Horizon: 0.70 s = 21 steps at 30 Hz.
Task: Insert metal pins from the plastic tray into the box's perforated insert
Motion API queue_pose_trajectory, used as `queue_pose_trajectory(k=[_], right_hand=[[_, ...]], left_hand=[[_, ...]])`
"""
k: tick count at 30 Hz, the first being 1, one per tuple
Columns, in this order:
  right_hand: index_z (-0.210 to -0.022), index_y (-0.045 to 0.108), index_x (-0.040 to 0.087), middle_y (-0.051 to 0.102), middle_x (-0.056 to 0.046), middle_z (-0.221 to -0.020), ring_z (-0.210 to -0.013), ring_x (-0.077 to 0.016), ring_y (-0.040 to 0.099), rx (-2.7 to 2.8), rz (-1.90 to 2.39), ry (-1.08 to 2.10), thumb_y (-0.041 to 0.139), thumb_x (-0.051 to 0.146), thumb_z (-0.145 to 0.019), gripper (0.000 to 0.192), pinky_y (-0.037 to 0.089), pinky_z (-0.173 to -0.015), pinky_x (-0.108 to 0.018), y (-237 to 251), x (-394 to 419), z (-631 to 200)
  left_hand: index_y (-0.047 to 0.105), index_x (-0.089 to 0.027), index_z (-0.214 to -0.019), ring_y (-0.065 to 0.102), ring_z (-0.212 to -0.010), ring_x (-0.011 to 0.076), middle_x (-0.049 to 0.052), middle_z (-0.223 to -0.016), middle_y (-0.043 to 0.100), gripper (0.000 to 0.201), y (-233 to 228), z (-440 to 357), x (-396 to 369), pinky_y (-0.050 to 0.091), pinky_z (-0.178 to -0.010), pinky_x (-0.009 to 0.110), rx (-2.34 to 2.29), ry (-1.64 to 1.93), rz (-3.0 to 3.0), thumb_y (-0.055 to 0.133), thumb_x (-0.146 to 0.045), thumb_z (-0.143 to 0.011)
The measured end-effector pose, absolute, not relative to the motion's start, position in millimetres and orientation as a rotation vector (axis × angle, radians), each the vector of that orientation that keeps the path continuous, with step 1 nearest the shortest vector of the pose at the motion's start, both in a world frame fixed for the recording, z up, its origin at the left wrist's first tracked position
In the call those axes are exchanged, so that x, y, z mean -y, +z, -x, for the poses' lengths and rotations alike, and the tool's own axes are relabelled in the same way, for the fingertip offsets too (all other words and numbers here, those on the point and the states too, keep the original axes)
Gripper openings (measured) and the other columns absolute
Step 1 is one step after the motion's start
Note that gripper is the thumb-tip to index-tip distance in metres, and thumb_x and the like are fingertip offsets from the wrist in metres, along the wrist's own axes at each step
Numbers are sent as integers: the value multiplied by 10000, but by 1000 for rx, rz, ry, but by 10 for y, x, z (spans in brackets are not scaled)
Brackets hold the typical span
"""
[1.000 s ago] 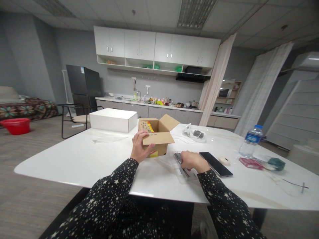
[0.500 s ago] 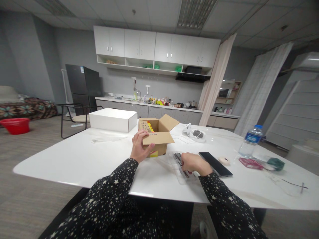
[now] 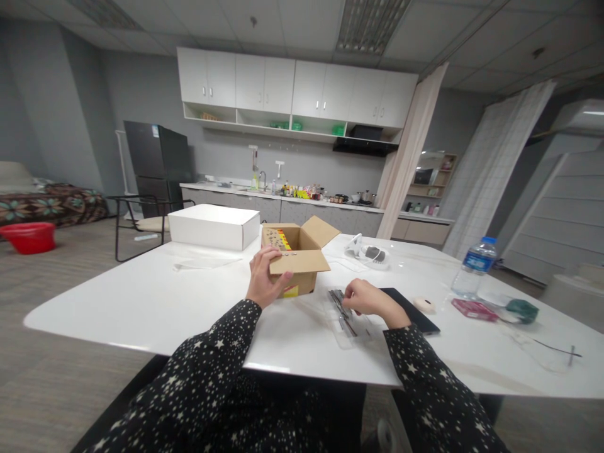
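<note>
Table (image 3: 141, 302) white, glossy; kitchen counter (image 3: 283, 200), grey walls behind.

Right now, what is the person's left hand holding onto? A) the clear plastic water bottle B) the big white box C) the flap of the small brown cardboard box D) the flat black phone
C: the left hand grips the near flap of the open small brown cardboard box, while the clear plastic water bottle stands far off to the right.

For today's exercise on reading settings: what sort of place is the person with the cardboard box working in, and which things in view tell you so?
Probably an open-plan studio flat or a staged home-like room: a kitchen counter under white wall cabinets, a dark fridge, and a bed with a patterned cover at far left.
</note>
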State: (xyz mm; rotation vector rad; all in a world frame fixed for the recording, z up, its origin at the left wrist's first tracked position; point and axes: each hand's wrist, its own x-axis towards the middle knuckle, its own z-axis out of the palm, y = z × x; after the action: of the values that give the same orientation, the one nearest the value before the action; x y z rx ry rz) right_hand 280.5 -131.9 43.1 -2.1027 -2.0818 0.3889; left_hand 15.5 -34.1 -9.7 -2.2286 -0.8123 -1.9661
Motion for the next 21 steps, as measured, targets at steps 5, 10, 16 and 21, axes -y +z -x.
queue_pose_trajectory(k=[5,10,16,21], right_hand=[[-615,663,157,669,-48,-550,-566,-149,609,1957,2065,426,566,212,-723,155,404,-538,-226,328,1199,-2896],[-582,634,155,638,-40,-530,-551,-139,586,1976,2038,448,575,206,-743,179,409,-553,-225,273,1178,-2902],[-777,726,146,626,-17,-544,-515,-139,583,2079,2038,525,605,201,-748,136,401,-527,-225,342,1311,-2906],[-806,763,187,743,-85,-808,-707,-212,676,2244,2200,255,637,180,-709,159,404,-578,-265,401,1509,-2780]], left_hand=[[550,-222,-1165,544,-1260,306,124,-1230,616,404,-99,-149,339,392,-1122,537,777,-1964,2227,626,-495,-876],[552,-223,-1151,549,-1251,303,123,-1229,615,409,-94,-151,341,397,-1120,531,807,-1963,2222,614,-520,-876],[551,-224,-1159,548,-1255,303,122,-1227,616,406,-89,-154,346,403,-1113,527,792,-1961,2221,614,-511,-879],[550,-223,-1162,548,-1258,302,123,-1226,616,402,-91,-153,348,402,-1114,522,796,-1958,2216,623,-497,-877]])
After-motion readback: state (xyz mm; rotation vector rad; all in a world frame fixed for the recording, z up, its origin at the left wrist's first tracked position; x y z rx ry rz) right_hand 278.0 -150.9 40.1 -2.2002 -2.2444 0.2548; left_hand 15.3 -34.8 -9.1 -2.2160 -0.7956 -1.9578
